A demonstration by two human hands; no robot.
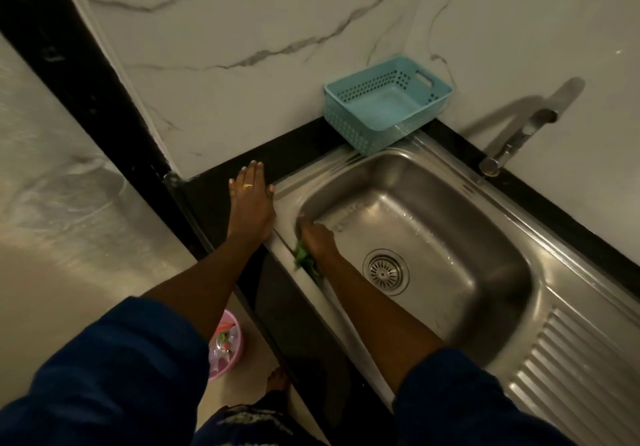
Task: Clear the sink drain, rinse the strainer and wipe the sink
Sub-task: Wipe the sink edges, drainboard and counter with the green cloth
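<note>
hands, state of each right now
Left hand: open, flat on the counter.
Right hand: on the green cloth in the sink, grip unclear.

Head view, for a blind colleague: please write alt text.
A person's right hand holds a green cloth against the inner wall of the steel sink; the left hand rests flat on the black counter. A blue basket stands behind.
</note>
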